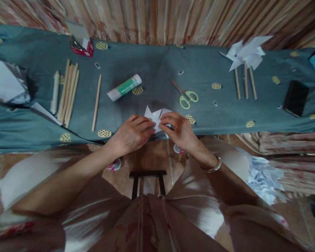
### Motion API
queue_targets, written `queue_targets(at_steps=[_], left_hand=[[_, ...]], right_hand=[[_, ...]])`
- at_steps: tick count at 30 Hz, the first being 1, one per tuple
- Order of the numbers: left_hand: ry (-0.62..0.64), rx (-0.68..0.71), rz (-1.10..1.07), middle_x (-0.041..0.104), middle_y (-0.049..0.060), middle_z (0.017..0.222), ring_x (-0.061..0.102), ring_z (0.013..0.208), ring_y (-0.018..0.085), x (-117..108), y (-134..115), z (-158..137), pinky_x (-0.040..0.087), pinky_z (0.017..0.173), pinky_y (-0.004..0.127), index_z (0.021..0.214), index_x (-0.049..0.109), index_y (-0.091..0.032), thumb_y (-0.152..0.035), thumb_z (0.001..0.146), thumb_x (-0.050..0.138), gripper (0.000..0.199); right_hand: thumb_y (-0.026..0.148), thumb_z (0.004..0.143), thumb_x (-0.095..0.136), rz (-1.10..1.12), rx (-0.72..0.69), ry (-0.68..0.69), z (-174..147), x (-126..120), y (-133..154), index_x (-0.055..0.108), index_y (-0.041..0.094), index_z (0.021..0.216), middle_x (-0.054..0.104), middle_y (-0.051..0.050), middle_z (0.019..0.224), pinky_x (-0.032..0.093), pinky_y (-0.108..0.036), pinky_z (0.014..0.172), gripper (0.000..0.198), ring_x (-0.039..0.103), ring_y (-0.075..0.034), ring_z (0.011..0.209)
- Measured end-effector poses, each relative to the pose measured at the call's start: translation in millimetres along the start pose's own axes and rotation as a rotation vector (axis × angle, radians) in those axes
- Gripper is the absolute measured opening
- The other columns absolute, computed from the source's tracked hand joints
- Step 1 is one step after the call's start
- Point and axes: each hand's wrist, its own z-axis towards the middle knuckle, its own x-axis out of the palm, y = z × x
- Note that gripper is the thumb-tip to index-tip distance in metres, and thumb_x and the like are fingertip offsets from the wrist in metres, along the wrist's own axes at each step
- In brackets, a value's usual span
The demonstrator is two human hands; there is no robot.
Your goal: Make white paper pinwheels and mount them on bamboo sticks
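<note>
Between my two hands, at the table's near edge, is a white paper pinwheel (157,116) with pointed, folded blades. My left hand (136,132) pinches its left side with curled fingers. On the right side, my right hand (177,128) grips the paper near its centre, thumb and forefinger close together. The fingers cover part of the folds. Just beyond my right hand lie scissors (185,96) with pale green handles, blades slightly apart. A green and white glue stick (125,87) lies farther back to the left.
Several wooden sticks (68,92) lie at left, with a lone stick (96,102) nearby. A red box (82,47) and stacked white paper (6,82) are also left. Finished pinwheels (245,54) on sticks and a black phone (296,98) lie right. Paper scraps (264,176) are below.
</note>
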Motion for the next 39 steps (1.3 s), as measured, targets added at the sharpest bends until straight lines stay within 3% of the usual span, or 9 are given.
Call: queue_targets(at_steps=[17,39], left_hand=[[-0.021,-0.067,-0.073,0.075,0.011,0.118,0.066,0.109,0.025,1.5,-2.5,-0.8,0.051,0.09,0.041,0.118,0.07,-0.017,-0.018,0.099,0.05,0.027],[-0.026,-0.014,-0.045,0.074,0.009,0.121,0.064,0.114,0.025,2.7,-2.0,-3.2,0.049,0.091,0.04,0.124,0.067,-0.019,-0.014,0.1,0.049,0.03]], right_hand=[[0.019,0.092,0.059,-0.075,-0.035,-0.009,2.0,5.4,1.1,0.067,0.021,0.077,0.071,-0.005,0.094,0.051,-0.039,0.091,0.018,0.063,-0.021,0.093],[0.016,0.089,0.059,-0.078,0.011,-0.013,0.0,4.4,4.1,0.064,0.022,0.076,0.071,-0.005,0.096,0.05,-0.04,0.091,0.014,0.062,-0.022,0.092]])
